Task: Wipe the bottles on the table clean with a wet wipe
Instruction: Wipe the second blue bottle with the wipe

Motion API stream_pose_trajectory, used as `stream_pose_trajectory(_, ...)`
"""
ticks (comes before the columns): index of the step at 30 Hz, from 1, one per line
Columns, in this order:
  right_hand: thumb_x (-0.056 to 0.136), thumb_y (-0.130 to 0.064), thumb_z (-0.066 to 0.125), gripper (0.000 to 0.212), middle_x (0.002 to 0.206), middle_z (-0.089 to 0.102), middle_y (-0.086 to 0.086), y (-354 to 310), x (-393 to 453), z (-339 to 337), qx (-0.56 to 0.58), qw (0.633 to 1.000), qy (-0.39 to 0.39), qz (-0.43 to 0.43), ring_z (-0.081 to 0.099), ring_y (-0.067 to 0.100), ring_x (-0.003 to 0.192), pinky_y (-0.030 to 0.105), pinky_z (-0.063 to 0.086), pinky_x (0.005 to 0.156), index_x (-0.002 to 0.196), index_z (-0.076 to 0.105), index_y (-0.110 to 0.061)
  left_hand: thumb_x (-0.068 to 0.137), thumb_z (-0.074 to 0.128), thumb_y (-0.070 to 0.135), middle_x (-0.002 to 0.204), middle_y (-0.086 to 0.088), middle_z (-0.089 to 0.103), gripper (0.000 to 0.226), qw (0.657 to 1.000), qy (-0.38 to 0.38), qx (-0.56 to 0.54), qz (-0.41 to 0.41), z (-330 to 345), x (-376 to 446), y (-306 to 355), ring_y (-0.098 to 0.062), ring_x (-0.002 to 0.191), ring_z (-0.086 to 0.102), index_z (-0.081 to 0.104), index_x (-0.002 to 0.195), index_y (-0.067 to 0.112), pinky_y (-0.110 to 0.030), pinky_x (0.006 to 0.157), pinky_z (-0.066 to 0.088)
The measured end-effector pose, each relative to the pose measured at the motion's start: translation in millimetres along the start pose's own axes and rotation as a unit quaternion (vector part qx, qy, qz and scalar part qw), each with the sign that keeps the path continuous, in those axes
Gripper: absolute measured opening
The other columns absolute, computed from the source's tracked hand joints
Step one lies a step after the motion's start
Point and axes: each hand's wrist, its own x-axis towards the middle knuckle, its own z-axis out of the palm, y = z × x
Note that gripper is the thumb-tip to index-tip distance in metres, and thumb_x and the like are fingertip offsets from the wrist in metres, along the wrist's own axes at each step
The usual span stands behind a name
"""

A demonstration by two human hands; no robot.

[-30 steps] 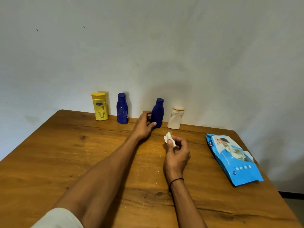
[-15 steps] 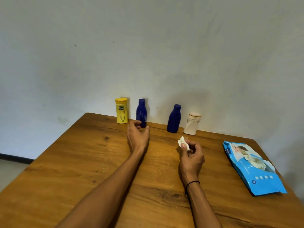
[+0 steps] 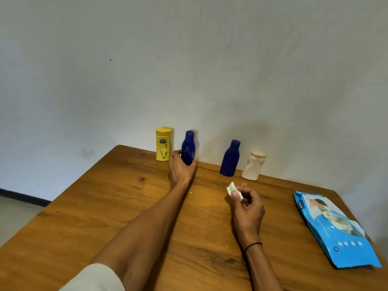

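Head view: left hand [image 3: 181,168] is wrapped round upright left blue bottle [image 3: 188,147], frame centre; folded wipe [image 3: 234,190] is pinched by right hand [image 3: 247,208], lower right of it.

A wooden table [image 3: 105,206] with visible grain and dark knots fills the lower frame. Behind it, a plain pale wall [image 3: 189,70] with small dark specks. Lower left: grey floor [image 3: 14,217] and dark skirting [image 3: 23,197].
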Motion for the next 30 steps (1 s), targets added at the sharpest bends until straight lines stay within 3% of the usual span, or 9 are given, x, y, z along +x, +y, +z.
stream_pose_trajectory(7, 0.095, -0.015, 0.072, 0.016, 0.110, 0.069, -0.007, -1, -1, -1, -0.004, 1.000, -0.006, -0.002, 0.063, 0.007, 0.095, 0.024, 0.052, 0.071, 0.110, 0.070, -0.020, 0.084, 0.084, 0.040, 0.128, -0.010, 0.065, 0.072, 1.000, -0.012, -0.017, 0.003, -2, -4, 0, -0.028, 0.112, 0.068, 0.050, 0.141, 0.012, -0.032, 0.082, 0.054)
stream_pose_trajectory(9, 0.095, -0.016, 0.072, 0.016, 0.109, 0.069, -0.007, -2, -1, 0, -0.004, 1.000, -0.006, 0.001, 0.063, 0.007, 0.095, 0.024, 0.052, 0.072, 0.110, 0.070, -0.021, 0.081, 0.083, 0.048, 0.124, -0.007, 0.069, 0.073, 0.999, -0.031, -0.033, 0.008, -4, -12, -2, -0.024, 0.107, 0.070, 0.054, 0.139, 0.013, -0.029, 0.082, 0.055)
stream_pose_trajectory(12, 0.095, -0.015, 0.072, 0.016, 0.111, 0.068, -0.006, -4, 0, 0, -0.005, 1.000, -0.006, 0.006, 0.062, 0.006, 0.097, 0.023, 0.051, 0.073, 0.111, 0.070, -0.019, 0.074, 0.077, 0.064, 0.118, 0.002, 0.070, 0.074, 0.996, -0.076, -0.054, 0.013, -9, -31, -5, -0.017, 0.107, 0.068, 0.058, 0.132, 0.021, -0.037, 0.091, 0.059)
stream_pose_trajectory(14, 0.096, -0.015, 0.072, 0.016, 0.112, 0.069, -0.005, -5, -1, 0, -0.003, 1.000, -0.005, 0.010, 0.062, 0.006, 0.098, 0.022, 0.051, 0.073, 0.111, 0.070, -0.018, 0.084, 0.079, 0.052, 0.114, 0.005, 0.069, 0.060, 0.990, -0.114, -0.082, 0.012, -17, -52, -2, -0.012, 0.102, 0.068, 0.059, 0.131, 0.021, -0.028, 0.085, 0.058)
stream_pose_trajectory(17, 0.096, -0.015, 0.071, 0.016, 0.111, 0.069, -0.007, -9, -2, -2, 0.010, 1.000, -0.008, 0.002, 0.064, 0.006, 0.099, 0.020, 0.051, 0.074, 0.111, 0.069, -0.020, 0.101, 0.066, 0.034, 0.118, -0.003, 0.072, 0.040, 0.952, -0.237, -0.195, -0.005, -35, -86, 3, -0.010, 0.097, 0.071, 0.056, 0.136, 0.017, -0.019, 0.072, 0.055)
stream_pose_trajectory(20, 0.097, -0.013, 0.070, 0.018, 0.110, 0.068, -0.013, -17, -8, -2, 0.035, 0.999, -0.016, -0.034, 0.064, 0.001, 0.104, 0.018, 0.054, 0.077, 0.111, 0.067, -0.024, 0.111, 0.035, 0.042, 0.094, -0.009, 0.075, 0.042, 0.890, -0.337, -0.297, -0.080, -50, -109, -1, -0.012, 0.065, 0.058, 0.055, 0.133, 0.012, -0.022, 0.055, 0.043)
stream_pose_trajectory(22, 0.097, -0.010, 0.068, 0.020, 0.111, 0.067, -0.012, -22, -14, -2, 0.037, 0.997, -0.018, -0.070, 0.064, 0.000, 0.105, 0.016, 0.054, 0.078, 0.112, 0.066, -0.023, 0.111, 0.026, 0.045, 0.080, -0.009, 0.070, 0.050, 0.865, -0.353, -0.338, -0.111, -53, -115, -4, -0.011, 0.055, 0.043, 0.056, 0.128, 0.008, -0.025, 0.051, 0.034)
stream_pose_trajectory(26, 0.097, -0.003, 0.067, 0.021, 0.113, 0.061, -0.004, -25, -20, -1, 0.022, 0.989, -0.007, -0.148, 0.063, 0.012, 0.108, 0.023, 0.058, 0.081, 0.111, 0.066, -0.018, 0.111, 0.023, 0.043, 0.079, -0.012, 0.067, 0.053, 0.836, -0.393, -0.370, -0.101, -59, -119, -6, -0.013, 0.056, 0.044, 0.056, 0.126, 0.004, -0.025, 0.051, 0.035)
stream_pose_trajectory(30, 0.097, -0.006, 0.067, 0.019, 0.115, 0.059, -0.003, -29, -20, 1, -0.003, 0.983, 0.026, -0.183, 0.062, 0.013, 0.106, 0.024, 0.057, 0.080, 0.114, 0.065, -0.015, 0.109, 0.027, 0.049, 0.081, -0.011, 0.066, 0.058, 0.844, -0.402, -0.345, -0.083, -60, -120, -10, -0.011, 0.057, 0.048, 0.054, 0.132, 0.003, -0.027, 0.053, 0.036)
